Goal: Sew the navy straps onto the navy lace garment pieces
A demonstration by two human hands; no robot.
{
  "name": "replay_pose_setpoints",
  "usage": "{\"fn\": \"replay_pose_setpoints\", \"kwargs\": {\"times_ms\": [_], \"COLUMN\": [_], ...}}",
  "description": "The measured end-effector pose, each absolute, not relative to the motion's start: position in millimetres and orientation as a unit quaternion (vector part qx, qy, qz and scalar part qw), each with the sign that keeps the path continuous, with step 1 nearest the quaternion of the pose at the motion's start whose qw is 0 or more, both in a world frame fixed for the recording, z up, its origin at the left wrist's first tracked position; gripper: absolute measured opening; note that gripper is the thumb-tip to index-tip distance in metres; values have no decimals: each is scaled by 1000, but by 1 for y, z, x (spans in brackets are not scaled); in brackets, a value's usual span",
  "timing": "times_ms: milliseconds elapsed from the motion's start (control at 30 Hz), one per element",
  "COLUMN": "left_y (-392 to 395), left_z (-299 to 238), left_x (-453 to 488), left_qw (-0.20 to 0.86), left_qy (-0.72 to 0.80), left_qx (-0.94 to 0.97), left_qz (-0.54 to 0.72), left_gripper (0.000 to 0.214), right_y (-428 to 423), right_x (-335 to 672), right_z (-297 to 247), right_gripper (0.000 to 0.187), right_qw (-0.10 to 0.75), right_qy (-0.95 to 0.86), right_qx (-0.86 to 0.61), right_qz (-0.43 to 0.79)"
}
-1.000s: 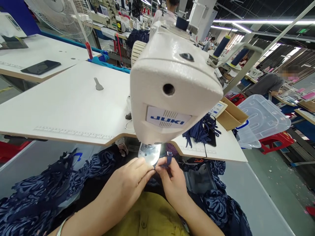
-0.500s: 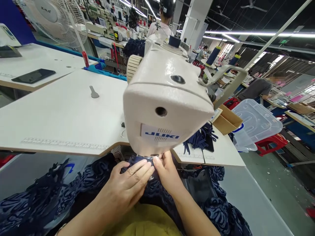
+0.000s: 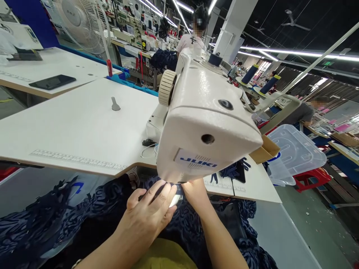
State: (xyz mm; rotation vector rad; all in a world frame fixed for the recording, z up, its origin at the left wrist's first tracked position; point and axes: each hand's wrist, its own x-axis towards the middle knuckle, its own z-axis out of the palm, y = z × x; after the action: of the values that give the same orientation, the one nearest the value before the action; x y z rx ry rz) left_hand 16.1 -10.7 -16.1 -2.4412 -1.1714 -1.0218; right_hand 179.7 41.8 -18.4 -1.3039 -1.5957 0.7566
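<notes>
In front of me stands a white sewing machine (image 3: pixel 210 129) marked JUKI. Below its head, my left hand (image 3: pixel 151 207) bends its fingers over a strip of navy fabric (image 3: pixel 179 189), gripping it at the machine's bed. My right hand (image 3: pixel 195 194) is at the same fabric from the right, its fingertips hidden behind the machine head. A smooth white rounded part (image 3: pixel 174 201) shows beside my left fingers. Dark patterned fabric (image 3: pixel 187 224) hangs down below both hands to my lap. The needle and presser foot are out of sight.
The white table (image 3: pixel 84 123) carries a printed ruler along its front edge. Navy strips (image 3: pixel 231 170) and a cardboard box (image 3: pixel 265 149) lie to the right, near a clear plastic bin (image 3: pixel 298 149). More patterned fabric (image 3: pixel 36 228) is heaped at left. A fan (image 3: pixel 81 26) stands behind.
The view has shifted, so the machine appears farther right and lower. The right fingertips have slipped out of sight behind the head. More of the white part shows beside my left hand.
</notes>
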Motion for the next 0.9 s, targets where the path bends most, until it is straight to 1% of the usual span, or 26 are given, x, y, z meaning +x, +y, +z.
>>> {"fn": "replay_pose_setpoints", "kwargs": {"times_ms": [367,500,700,800,900], "left_y": [-11,-12,-14,-14,-13], "left_z": [-14,-22,-27,-23,-19], "left_x": [22,25,24,26,27], "left_qw": [134,119,116,130,152], "left_qy": [-412,-437,-433,-442,-435], "left_qx": [-831,-807,-828,-807,-806], "left_qz": [-349,-378,-337,-371,-372], "left_gripper": [25,25,29,27,26], "right_y": [47,47,47,46,46], "right_x": [183,183,183,183,183], "right_z": [-22,-23,-19,-17,-18], "right_gripper": [17,18,25,26,24], "right_qw": [445,446,436,432,433], "right_qy": [-666,-678,-698,-710,-714], "right_qx": [-514,-503,-493,-486,-483], "right_qz": [306,296,283,270,263]}}
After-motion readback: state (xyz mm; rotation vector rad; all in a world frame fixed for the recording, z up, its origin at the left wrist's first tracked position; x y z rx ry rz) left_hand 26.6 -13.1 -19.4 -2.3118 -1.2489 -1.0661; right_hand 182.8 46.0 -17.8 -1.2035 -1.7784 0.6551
